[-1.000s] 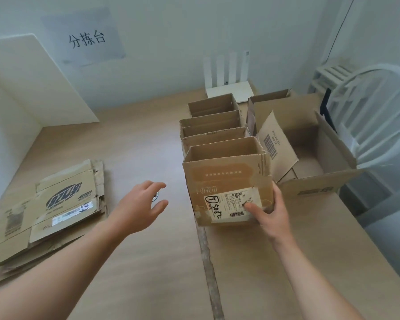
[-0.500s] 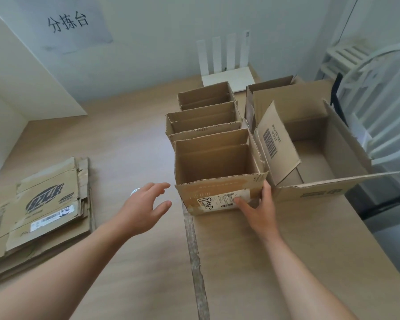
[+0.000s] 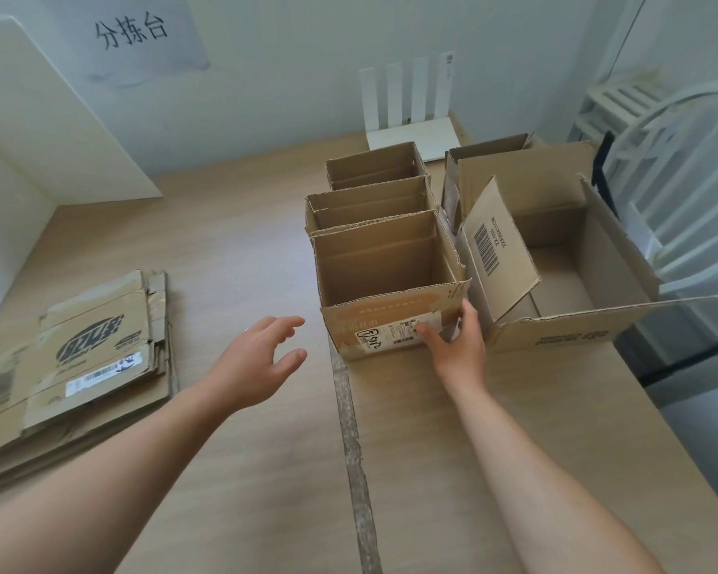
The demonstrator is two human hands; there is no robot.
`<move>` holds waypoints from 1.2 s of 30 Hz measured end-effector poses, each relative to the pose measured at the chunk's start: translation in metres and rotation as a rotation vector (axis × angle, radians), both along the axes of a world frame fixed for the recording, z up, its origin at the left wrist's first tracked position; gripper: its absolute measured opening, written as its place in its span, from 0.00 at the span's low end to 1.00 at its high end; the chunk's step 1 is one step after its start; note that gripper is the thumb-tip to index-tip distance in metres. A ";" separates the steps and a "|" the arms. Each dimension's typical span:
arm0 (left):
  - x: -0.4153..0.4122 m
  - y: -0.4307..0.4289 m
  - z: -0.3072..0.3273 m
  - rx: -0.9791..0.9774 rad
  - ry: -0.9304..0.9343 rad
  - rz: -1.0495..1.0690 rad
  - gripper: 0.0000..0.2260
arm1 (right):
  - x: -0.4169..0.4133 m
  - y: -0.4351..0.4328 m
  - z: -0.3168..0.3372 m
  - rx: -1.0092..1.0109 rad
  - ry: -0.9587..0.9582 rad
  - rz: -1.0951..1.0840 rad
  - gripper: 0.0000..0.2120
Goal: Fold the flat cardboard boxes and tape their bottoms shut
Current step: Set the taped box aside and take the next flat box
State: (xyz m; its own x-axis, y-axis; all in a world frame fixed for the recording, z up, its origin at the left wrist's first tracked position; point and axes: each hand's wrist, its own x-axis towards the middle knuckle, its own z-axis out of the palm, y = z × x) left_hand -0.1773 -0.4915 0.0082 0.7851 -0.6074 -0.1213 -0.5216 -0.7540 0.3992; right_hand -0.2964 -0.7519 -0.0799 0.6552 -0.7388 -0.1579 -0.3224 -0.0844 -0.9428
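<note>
Three folded boxes (image 3: 369, 203) stood rowed, centre frame.
Nearest box (image 3: 384, 321) looked light, stiff; right hand (image 3: 459, 345) pressed flat at its lower corner, left hand (image 3: 253, 362) hovered spread.

A paper sheet (image 3: 142, 33) on the wall at the upper left of the frame reads "分拣台" in black. At centre, the nearest box (image 3: 390, 321) carries a white shipping label (image 3: 384, 335) with a handwritten scrawl and a small barcode, too small to read. A flap (image 3: 500, 250) right of it shows a barcode beside an unclear code. The flat cardboard stack (image 3: 88, 350) at the left bears a bold logo and a barcode sticker, both illegible. Print on the large box (image 3: 570, 338) is upside down and blurred.
</note>
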 end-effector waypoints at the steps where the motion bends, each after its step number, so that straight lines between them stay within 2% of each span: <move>1: -0.001 0.002 0.002 0.004 0.002 0.002 0.20 | -0.004 0.002 0.003 -0.012 0.014 0.002 0.35; 4: -0.007 0.011 0.006 0.001 0.004 -0.009 0.20 | -0.019 0.010 0.019 -0.069 0.047 -0.008 0.35; 8: -0.019 0.023 0.012 -0.008 0.006 -0.005 0.19 | -0.046 0.026 0.042 -0.171 0.070 -0.091 0.31; 11: -0.032 0.032 0.022 -0.033 0.003 -0.010 0.19 | -0.064 0.035 0.055 -0.138 0.101 -0.161 0.32; 16: -0.057 0.066 0.041 -0.093 0.002 -0.020 0.19 | -0.096 0.071 0.081 -0.159 0.182 -0.117 0.30; 22: -0.101 0.135 0.060 -0.139 0.008 -0.016 0.18 | -0.125 0.155 0.107 -0.315 0.240 0.146 0.22; 27: -0.131 0.196 0.072 -0.097 -0.056 -0.002 0.16 | -0.131 0.238 0.124 -0.546 0.302 0.397 0.17; 36: -0.143 0.299 0.088 0.141 -0.220 0.065 0.17 | -0.113 0.358 0.161 -1.027 0.401 0.734 0.19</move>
